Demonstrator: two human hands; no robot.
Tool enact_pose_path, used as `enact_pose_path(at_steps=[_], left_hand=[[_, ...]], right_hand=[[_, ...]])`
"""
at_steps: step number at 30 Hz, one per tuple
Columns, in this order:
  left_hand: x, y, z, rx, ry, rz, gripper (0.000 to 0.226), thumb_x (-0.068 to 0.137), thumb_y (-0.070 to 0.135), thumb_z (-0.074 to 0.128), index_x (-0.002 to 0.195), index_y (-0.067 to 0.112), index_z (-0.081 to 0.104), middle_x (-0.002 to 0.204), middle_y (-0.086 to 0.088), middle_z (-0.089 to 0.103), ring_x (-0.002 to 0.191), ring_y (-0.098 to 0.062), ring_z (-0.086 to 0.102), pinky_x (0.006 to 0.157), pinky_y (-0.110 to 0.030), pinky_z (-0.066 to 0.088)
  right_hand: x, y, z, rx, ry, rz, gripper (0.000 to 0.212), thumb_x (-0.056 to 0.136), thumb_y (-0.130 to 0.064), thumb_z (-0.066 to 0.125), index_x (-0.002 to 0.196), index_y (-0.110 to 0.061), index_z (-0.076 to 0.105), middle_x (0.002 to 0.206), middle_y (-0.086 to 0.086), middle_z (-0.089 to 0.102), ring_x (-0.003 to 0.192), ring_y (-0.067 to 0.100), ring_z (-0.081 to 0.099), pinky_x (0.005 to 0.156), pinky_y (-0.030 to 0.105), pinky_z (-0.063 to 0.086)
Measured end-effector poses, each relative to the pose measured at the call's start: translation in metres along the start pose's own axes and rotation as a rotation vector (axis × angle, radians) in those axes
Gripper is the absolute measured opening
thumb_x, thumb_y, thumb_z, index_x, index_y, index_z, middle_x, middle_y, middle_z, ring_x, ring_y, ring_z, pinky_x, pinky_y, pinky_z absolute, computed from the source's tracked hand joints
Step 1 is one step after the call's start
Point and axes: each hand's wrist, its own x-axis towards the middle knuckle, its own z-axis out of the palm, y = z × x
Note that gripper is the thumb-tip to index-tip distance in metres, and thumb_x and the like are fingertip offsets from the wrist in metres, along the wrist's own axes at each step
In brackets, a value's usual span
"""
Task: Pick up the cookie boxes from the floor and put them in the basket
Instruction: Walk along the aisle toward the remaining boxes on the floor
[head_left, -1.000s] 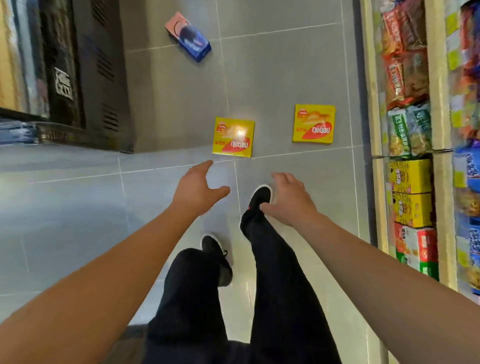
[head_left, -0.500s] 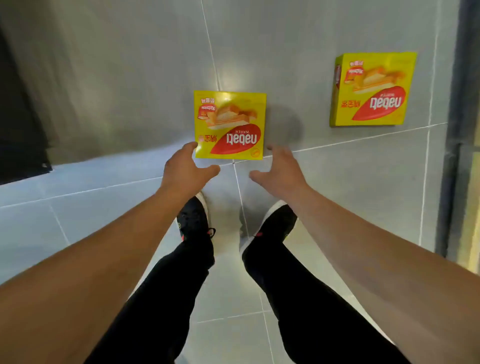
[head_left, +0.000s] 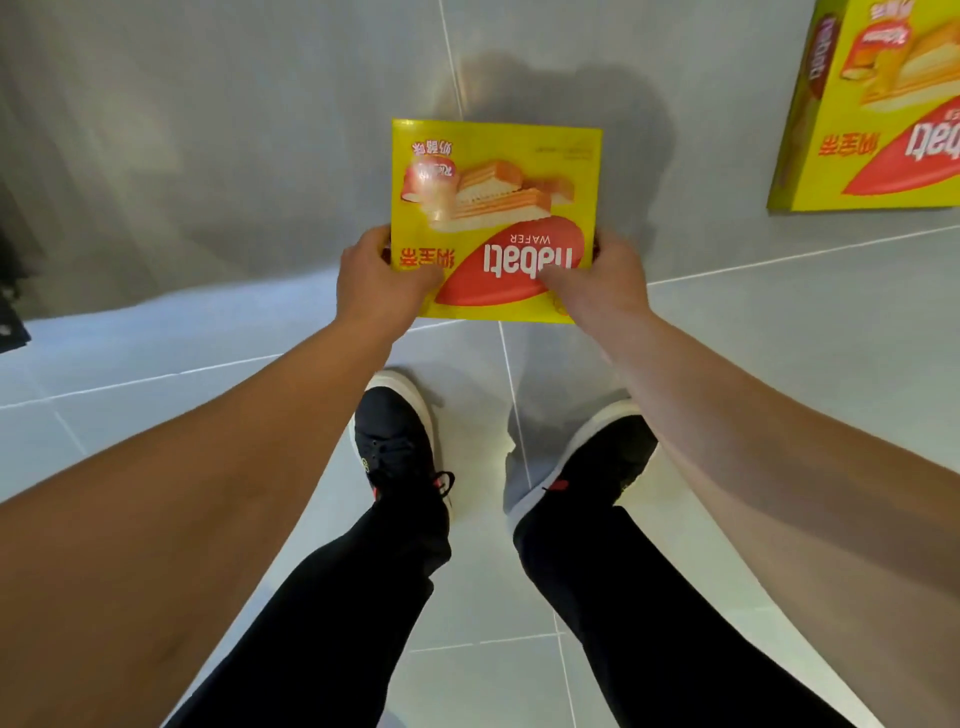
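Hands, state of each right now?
Left hand: closed on the left edge of the yellow wafer box.
Right hand: closed on the same box's right edge.

Both forearms are bare, with no sleeves in view. The legs wear plain black trousers (head_left: 649, 613) reaching the ankles. The shoes are black lace-up sneakers with white soles: the left shoe (head_left: 397, 447) has black laces (a small red accent beside them), and the right shoe (head_left: 597, 462) shows a red mark.

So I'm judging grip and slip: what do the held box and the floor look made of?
The held box looks like glossy printed cardboard, with sharp folded edges and sheen. The floor looks like glazed grey tile, with grout lines and reflections.
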Motion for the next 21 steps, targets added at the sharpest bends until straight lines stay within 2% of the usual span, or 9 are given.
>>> enact_pose_path(at_steps=[2,4,6,8,10,12,15,19,21], left_hand=[[-0.023,0.003,-0.009,-0.04,-0.015,-0.007,0.056,0.073,0.03,0.071,0.127,0.028,0.056,0.119,0.0,0.061,0.103,-0.015,0.061,0.083,-0.032,0.052],[-0.059,0.014,-0.019,-0.115,-0.043,-0.032,0.057,0.076,0.029,0.07,0.13,0.031,0.052,0.118,0.002,0.063,0.105,-0.018,0.064,0.086,-0.041,0.056],[-0.098,0.03,-0.029,-0.193,-0.089,-0.065,0.054,0.082,0.023,0.07,0.131,0.032,0.049,0.112,0.0,0.067,0.097,-0.02,0.069,0.08,-0.043,0.059],[-0.137,0.047,-0.039,-0.263,-0.132,-0.083,0.051,0.088,0.013,0.069,0.13,0.031,0.047,0.107,-0.001,0.068,0.089,-0.019,0.072,0.07,-0.035,0.061],[-0.187,0.072,-0.053,-0.281,-0.172,-0.077,0.054,0.088,0.009,0.069,0.132,0.03,0.045,0.106,-0.001,0.067,0.088,-0.018,0.072,0.067,-0.032,0.06],[-0.223,0.091,-0.065,-0.262,-0.224,-0.072,0.058,0.086,0.008,0.07,0.136,0.026,0.045,0.113,-0.003,0.066,0.093,-0.021,0.071,0.073,-0.038,0.06],[-0.302,0.128,-0.088,-0.222,-0.36,-0.04,0.044,0.087,0.003,0.066,0.127,0.017,0.054,0.119,-0.007,0.066,0.096,-0.023,0.071,0.077,-0.04,0.059],[-0.389,0.172,-0.112,-0.134,-0.498,0.015,0.043,0.089,0.001,0.063,0.129,0.013,0.052,0.118,-0.006,0.068,0.092,-0.02,0.071,0.075,-0.036,0.058],[-0.432,0.189,-0.12,-0.074,-0.549,0.062,0.05,0.087,0.001,0.064,0.133,0.014,0.049,0.117,-0.004,0.068,0.091,-0.019,0.071,0.075,-0.036,0.057]], right_hand=[[-0.024,-0.002,-0.018,0.043,-0.028,0.023,0.064,0.061,-0.041,0.074,0.121,-0.024,0.062,0.119,0.006,0.063,0.104,0.023,0.063,0.094,0.042,0.053],[-0.059,-0.008,-0.041,0.11,-0.043,0.044,0.06,0.066,-0.038,0.077,0.122,-0.022,0.063,0.118,0.005,0.065,0.102,0.02,0.064,0.092,0.039,0.054],[-0.097,-0.011,-0.067,0.178,-0.051,0.071,0.053,0.077,-0.028,0.079,0.126,-0.018,0.06,0.119,0.003,0.066,0.103,0.019,0.064,0.092,0.037,0.054],[-0.133,-0.014,-0.096,0.237,-0.055,0.108,0.055,0.08,-0.024,0.078,0.13,-0.017,0.056,0.121,0.002,0.065,0.105,0.02,0.064,0.093,0.038,0.053],[-0.179,-0.018,-0.137,0.298,-0.05,0.134,0.06,0.08,-0.023,0.079,0.134,-0.016,0.053,0.122,0.002,0.064,0.106,0.02,0.064,0.092,0.037,0.054],[-0.216,-0.022,-0.166,0.375,-0.06,0.177,0.064,0.078,-0.018,0.081,0.134,-0.016,0.051,0.123,0.003,0.063,0.105,0.021,0.065,0.089,0.039,0.055],[-0.3,-0.023,-0.229,0.589,-0.087,0.244,0.072,0.066,-0.013,0.085,0.13,-0.011,0.052,0.12,0.007,0.066,0.102,0.025,0.068,0.089,0.047,0.057],[-0.397,-0.024,-0.289,0.839,-0.165,0.271,0.047,0.082,-0.007,0.073,0.126,-0.008,0.059,0.114,0.012,0.071,0.101,0.028,0.069,0.09,0.047,0.056],[-0.448,-0.018,-0.312,0.964,-0.112,0.279,0.04,0.085,-0.007,0.068,0.124,-0.009,0.06,0.111,0.011,0.071,0.099,0.028,0.07,0.09,0.047,0.056]])
